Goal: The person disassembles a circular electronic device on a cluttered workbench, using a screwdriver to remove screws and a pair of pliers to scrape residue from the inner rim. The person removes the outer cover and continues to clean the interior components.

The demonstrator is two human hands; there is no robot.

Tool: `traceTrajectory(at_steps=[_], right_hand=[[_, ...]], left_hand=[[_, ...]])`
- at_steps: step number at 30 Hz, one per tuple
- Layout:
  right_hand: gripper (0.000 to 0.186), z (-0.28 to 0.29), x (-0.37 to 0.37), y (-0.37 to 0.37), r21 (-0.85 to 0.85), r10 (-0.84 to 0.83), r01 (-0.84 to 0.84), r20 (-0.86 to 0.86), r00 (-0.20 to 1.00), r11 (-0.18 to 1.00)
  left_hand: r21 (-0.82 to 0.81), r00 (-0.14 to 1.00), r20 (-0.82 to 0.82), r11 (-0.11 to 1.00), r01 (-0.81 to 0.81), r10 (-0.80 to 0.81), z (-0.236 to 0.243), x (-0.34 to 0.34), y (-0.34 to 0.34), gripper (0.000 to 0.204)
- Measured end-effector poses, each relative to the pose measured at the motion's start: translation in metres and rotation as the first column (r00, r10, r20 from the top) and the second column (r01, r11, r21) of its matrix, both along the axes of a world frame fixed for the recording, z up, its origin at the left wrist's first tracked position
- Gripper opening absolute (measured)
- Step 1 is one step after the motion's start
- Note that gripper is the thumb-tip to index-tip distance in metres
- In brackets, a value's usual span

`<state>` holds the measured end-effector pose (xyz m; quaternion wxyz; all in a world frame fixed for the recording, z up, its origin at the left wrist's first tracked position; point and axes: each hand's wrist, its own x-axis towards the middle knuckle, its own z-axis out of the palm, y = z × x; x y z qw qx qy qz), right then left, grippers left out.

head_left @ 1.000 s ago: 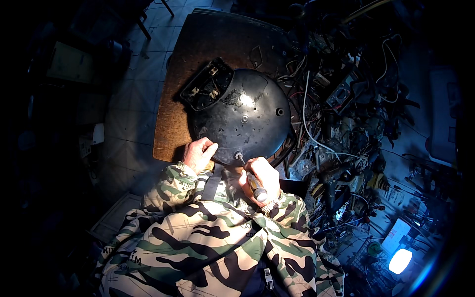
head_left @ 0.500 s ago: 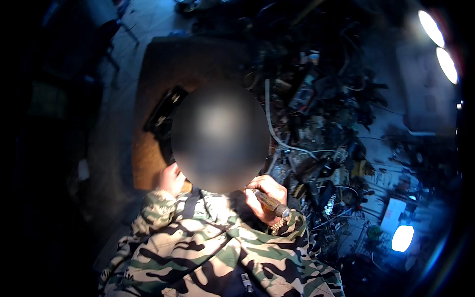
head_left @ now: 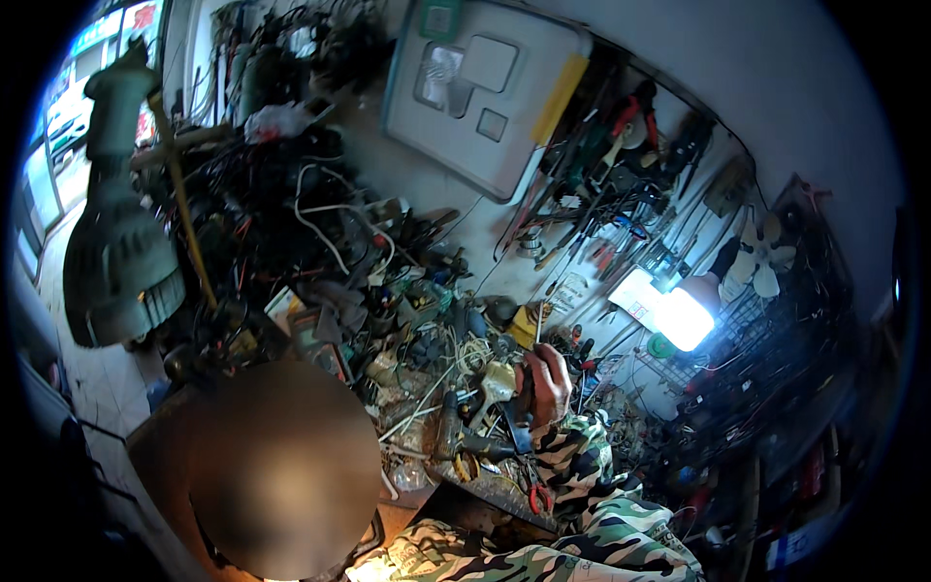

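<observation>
My right hand [head_left: 547,386] is raised over the cluttered bench at right of centre, fingers curled around something dark that I cannot make out. Just left of it lies a pale brush-like tool [head_left: 495,386], with a dark tubular tool [head_left: 448,427] below. Red-handled pliers [head_left: 539,500] lie near my camouflage sleeve [head_left: 567,451]. A blurred round area covers the lower left over the wooden board [head_left: 160,456], hiding what is there. My left hand is not in view.
A large green lamp [head_left: 121,272] stands at the left, beside tangled cables and parts. On the wall are a white panel [head_left: 417,116], many hanging tools [head_left: 630,136] and a white fan blade [head_left: 764,257]. A lit lamp [head_left: 684,320] glows at right.
The view has swung up and right toward the wall. My right hand has left the black round object for the clutter; the screwdriver it held is not clearly visible. My left hand left view.
</observation>
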<state>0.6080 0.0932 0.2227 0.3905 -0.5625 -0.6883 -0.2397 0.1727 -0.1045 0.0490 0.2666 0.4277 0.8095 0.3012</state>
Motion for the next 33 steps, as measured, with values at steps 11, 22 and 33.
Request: traceTrajectory(at_steps=[11, 22, 33], right_hand=[[0.034, 0.024, 0.130, 0.085, 0.132, -0.179, 0.196, -0.130, 0.975, 0.972], [0.028, 0.030, 0.207, 0.183, 0.131, -0.216, 0.236, -0.147, 0.965, 0.963], [0.020, 0.054, 0.178, 0.241, 0.074, -0.301, 0.297, 0.055, 0.952, 0.952]], left_hand=[[0.064, 0.998, -0.044, 0.996, 0.053, -0.051, 0.004, 0.034, 0.092, 0.032], [0.016, 0.995, -0.105, 1.000, 0.000, 0.001, -0.006, 0.049, 0.114, 0.025], [-0.017, 0.990, -0.129, 0.998, -0.066, 0.064, -0.014, 0.047, 0.125, 0.021]])
